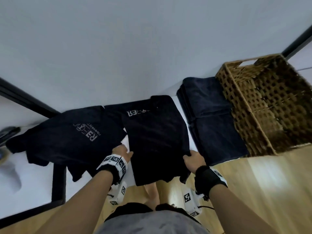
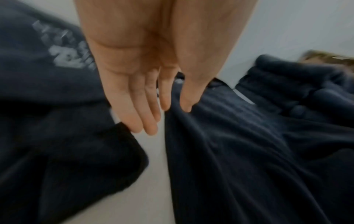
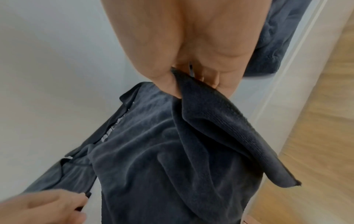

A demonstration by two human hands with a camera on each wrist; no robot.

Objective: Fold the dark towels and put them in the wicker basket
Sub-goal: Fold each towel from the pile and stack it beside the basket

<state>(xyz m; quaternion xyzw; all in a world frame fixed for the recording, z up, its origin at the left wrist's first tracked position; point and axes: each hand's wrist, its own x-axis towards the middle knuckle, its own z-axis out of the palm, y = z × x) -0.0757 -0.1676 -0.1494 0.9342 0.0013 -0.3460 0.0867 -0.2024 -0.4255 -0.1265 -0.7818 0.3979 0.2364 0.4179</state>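
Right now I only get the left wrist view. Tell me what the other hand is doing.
Observer: The right hand pinches the right edge of the middle towel between thumb and fingers.
Operator: Give me the basket's position.
Observer: The wicker basket sits to the right, against a folded dark towel. No towel shows inside it.
Operator: Report the near end of the held towel.
Observer: It hangs over the near edge of the table, toward the floor.
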